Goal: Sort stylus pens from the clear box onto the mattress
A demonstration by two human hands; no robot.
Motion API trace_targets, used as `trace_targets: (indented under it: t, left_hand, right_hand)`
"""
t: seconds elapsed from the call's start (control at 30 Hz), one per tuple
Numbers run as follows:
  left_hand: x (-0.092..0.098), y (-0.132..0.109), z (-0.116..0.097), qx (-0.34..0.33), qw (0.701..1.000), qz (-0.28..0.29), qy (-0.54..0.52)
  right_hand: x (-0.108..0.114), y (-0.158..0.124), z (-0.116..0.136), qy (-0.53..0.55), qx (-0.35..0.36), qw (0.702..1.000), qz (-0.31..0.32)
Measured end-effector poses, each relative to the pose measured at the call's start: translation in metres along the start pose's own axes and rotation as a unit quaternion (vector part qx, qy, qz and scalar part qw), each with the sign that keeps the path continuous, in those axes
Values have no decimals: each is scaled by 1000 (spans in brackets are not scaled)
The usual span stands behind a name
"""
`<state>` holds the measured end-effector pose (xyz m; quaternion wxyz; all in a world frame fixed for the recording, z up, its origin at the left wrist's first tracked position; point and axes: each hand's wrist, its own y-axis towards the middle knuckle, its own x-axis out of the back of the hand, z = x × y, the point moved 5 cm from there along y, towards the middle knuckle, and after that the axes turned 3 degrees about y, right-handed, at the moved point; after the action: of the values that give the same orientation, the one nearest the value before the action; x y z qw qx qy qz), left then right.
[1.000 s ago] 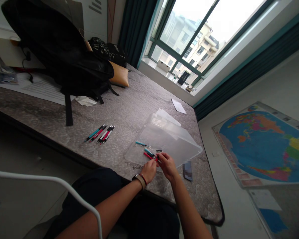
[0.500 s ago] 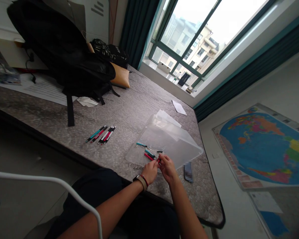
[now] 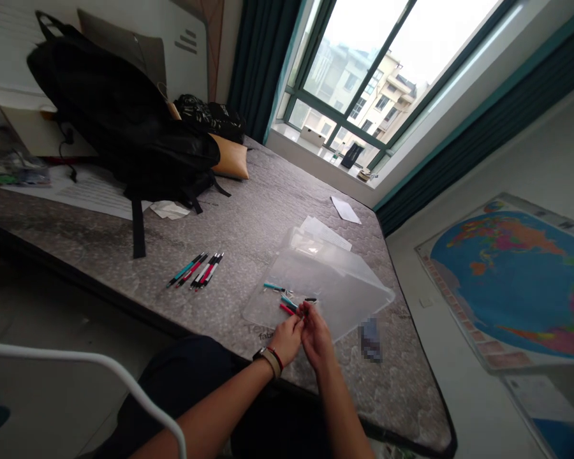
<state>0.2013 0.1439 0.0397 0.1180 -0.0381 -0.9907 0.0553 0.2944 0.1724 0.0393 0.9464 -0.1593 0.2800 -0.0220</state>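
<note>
My left hand (image 3: 287,336) and my right hand (image 3: 316,333) meet over the near edge of a translucent plastic folder (image 3: 337,296). Both have their fingers pinched together; whatever small piece lies between them is hidden. Just beyond the fingertips, on the folder, are a red pen barrel (image 3: 287,309), teal pen parts (image 3: 288,301), a small black piece (image 3: 310,299) and several tiny bits. Another teal pen barrel (image 3: 273,287) lies farther left on the folder. To the left, a row of several pens (image 3: 198,271) in teal, red, white and black rests on the mattress-like surface.
A black backpack (image 3: 124,121) sits at the back left on printed papers (image 3: 86,191), beside a tan pouch (image 3: 232,158). White sheets (image 3: 347,209) lie near the window end. A blurred-out item (image 3: 370,339) is right of the folder. A white curved tube (image 3: 100,357) crosses the lower left.
My hands have drawn closer together, with the right hand shifted slightly left and its fingers curled more. The view has tilted a little; the pens and folder lie as before.
</note>
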Motion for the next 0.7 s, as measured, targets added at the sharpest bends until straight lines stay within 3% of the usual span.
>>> trace_targets:
  t: [0.23, 0.43, 0.7]
  left_hand:
    - [12, 0, 4, -57, 998, -3, -10]
    - [15, 6, 17, -34, 999, 12, 15]
    - [16, 1, 3, -37, 997, 17, 61]
  right_hand:
    - [1, 4, -14, 35, 28, 999, -7]
    - [-2, 10, -20, 67, -7, 997, 37]
    - [7, 1, -12, 90, -32, 995, 40]
